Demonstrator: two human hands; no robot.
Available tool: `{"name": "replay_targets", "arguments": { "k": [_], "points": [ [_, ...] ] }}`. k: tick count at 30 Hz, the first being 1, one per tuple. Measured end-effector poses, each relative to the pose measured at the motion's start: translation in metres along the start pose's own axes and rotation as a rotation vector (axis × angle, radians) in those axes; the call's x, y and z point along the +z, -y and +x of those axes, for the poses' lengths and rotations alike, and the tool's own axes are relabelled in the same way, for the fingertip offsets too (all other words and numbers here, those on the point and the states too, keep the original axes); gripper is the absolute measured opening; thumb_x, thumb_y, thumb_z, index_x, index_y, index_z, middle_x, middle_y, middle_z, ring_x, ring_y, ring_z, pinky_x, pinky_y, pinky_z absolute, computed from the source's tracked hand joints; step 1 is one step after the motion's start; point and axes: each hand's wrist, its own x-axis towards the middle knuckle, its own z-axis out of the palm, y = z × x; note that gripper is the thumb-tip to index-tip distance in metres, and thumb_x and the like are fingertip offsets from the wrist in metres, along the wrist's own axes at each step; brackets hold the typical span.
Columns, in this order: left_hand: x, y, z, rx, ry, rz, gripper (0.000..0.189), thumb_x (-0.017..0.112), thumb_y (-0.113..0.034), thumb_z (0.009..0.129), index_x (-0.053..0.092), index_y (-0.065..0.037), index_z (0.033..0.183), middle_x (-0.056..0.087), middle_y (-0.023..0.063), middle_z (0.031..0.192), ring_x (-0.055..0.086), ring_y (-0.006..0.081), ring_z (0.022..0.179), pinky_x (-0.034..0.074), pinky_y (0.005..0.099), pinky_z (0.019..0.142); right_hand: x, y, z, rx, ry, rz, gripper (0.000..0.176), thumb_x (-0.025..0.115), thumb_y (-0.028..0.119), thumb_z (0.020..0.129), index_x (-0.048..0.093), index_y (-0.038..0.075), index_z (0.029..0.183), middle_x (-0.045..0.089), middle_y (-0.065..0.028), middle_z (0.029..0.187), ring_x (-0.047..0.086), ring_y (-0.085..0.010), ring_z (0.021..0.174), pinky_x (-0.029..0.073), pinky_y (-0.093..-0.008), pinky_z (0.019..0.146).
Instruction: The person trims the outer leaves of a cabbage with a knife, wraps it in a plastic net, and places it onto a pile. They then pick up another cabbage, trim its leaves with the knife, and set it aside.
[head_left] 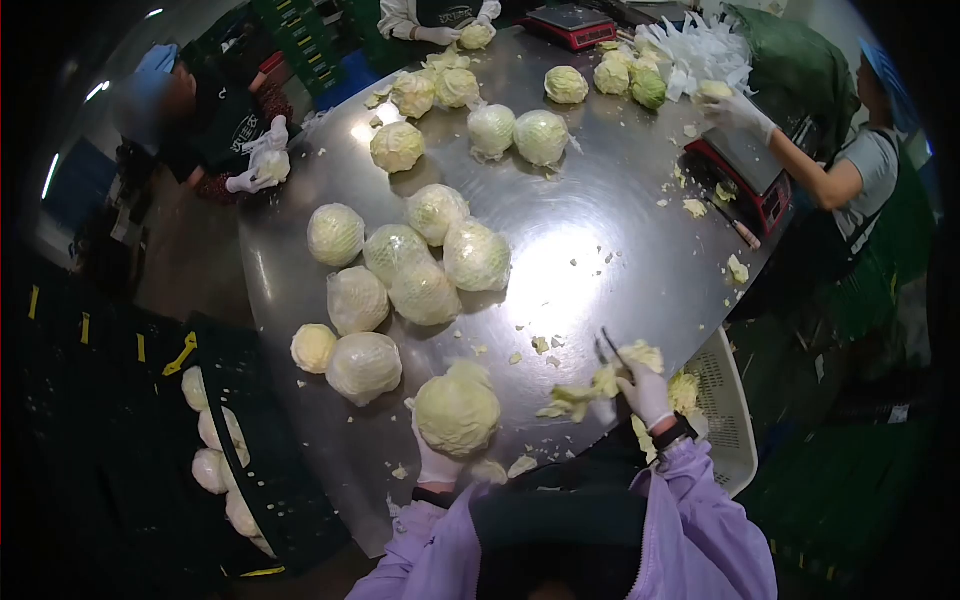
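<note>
My left hand point(434, 462), gloved in white, is closed around the underside of a pale green cabbage point(458, 412) near the front edge of the steel table. In my gloved right hand point(648, 396) is a thin dark knife point(608, 345), pointing away from me. Torn cabbage leaves point(572, 402) hang by the right fingers, and another leaf piece point(640, 354) overlaps the knife. Ahead of the left hand, several cabbages in clear wrap, one of them a wrapped cabbage point(364, 368), sit grouped next to a small bare cabbage point(313, 348).
A white basket point(738, 400) of leaf scraps stands at the table's right edge. Wrapped cabbages point(210, 470) fill a dark crate at left. Co-workers point(225, 125) handle cabbages around the steel table point(560, 220). A red scale point(745, 180) and another knife point(738, 228) lie at right.
</note>
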Motion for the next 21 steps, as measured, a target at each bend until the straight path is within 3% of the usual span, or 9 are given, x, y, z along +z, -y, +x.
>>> {"name": "replay_targets", "arguments": {
  "k": [3,5,7,11,13,14,18,20,21],
  "points": [
    [0.008,0.014,0.011,-0.074,0.069,-0.045,0.066,0.029,-0.058,0.095,0.034,-0.013,0.143,0.04,0.0141,0.144,0.041,0.0332,0.131,0.035,0.0505,0.108,-0.028,0.013,-0.003,0.022,-0.116,-0.092,0.044,0.071,0.026,0.079,0.061,0.006,0.117,0.066,-0.0131,0.094,0.065,-0.0288,0.081,0.051,-0.0389,0.071],
    [0.014,0.022,0.016,-0.195,0.122,-0.105,0.067,0.026,-0.059,0.095,0.034,-0.013,0.143,0.04,0.0143,0.144,0.041,0.0333,0.13,0.035,0.0507,0.108,-0.015,0.052,0.0,-0.09,0.034,0.491,0.04,0.069,0.026,0.083,0.06,0.004,0.116,0.063,-0.0084,0.083,0.062,-0.0197,0.071,0.05,-0.0334,0.065],
    [0.022,0.028,0.019,-0.307,0.187,-0.165,0.067,0.024,-0.059,0.095,0.034,-0.013,0.143,0.04,0.0145,0.143,0.042,0.0335,0.13,0.035,0.051,0.108,-0.008,0.093,0.005,0.21,0.537,1.042,0.031,0.066,0.023,0.088,0.061,0.003,0.112,0.059,-0.0035,0.078,0.055,-0.0116,0.063,0.046,-0.0257,0.06],
    [0.039,0.028,0.01,-0.431,0.271,-0.286,0.068,0.02,-0.06,0.096,0.034,-0.012,0.143,0.041,0.0147,0.143,0.042,0.0338,0.129,0.036,0.0513,0.107,-0.003,0.117,0.003,0.143,0.608,1.275,0.016,0.063,0.015,0.09,0.061,0.004,0.1,0.054,-0.0009,0.074,0.05,-0.0077,0.06,0.042,-0.0212,0.056],
    [0.048,0.025,0.002,-0.311,0.015,0.321,0.07,0.021,-0.062,0.095,0.034,-0.013,0.143,0.041,0.0139,0.143,0.044,0.0335,0.128,0.037,0.0512,0.106,-0.033,0.112,-0.006,0.049,0.627,1.436,0.009,0.063,0.011,0.088,0.056,0.006,0.089,0.055,-0.0018,0.076,0.05,-0.008,0.059,0.04,-0.021,0.054],
    [0.05,0.023,-0.001,-0.31,0.009,0.32,0.07,0.021,-0.062,0.095,0.034,-0.013,0.143,0.041,0.0139,0.143,0.044,0.0335,0.128,0.037,0.0512,0.106,-0.059,0.116,-0.012,0.024,0.66,1.443,0.011,0.063,0.009,0.087,0.053,0.006,0.084,0.056,-0.0029,0.079,0.05,-0.0084,0.06,0.041,-0.0212,0.054],
    [0.073,0.022,-0.003,-0.442,-0.033,0.026,0.072,0.022,-0.065,0.094,0.034,-0.014,0.143,0.045,0.0123,0.14,0.046,0.0313,0.126,0.04,0.0499,0.103,-0.064,0.093,-0.015,0.125,0.537,1.145,0.029,0.069,0.014,0.084,0.057,0.002,0.108,0.061,-0.0087,0.104,0.056,-0.0091,0.068,0.045,-0.0208,0.06],
    [0.085,0.028,-0.002,-0.435,-0.079,0.082,0.073,0.023,-0.067,0.093,0.035,-0.014,0.143,0.046,0.0117,0.139,0.048,0.0304,0.125,0.041,0.0493,0.101,-0.046,0.11,-0.021,-0.155,0.523,0.829,0.063,0.076,0.023,0.079,0.047,0.002,0.131,0.057,-0.0121,0.122,0.061,-0.0166,0.084,0.05,-0.0266,0.074],
    [0.09,0.032,-0.003,-0.392,-0.064,0.228,0.074,0.024,-0.067,0.093,0.036,-0.014,0.143,0.047,0.011,0.139,0.049,0.0298,0.123,0.042,0.0487,0.1,-0.03,0.114,-0.022,-0.463,0.297,0.571,0.086,0.08,0.033,0.072,0.037,0.002,0.14,0.052,-0.0165,0.131,0.059,-0.0252,0.106,0.048,-0.0335,0.09]
  ]
}}
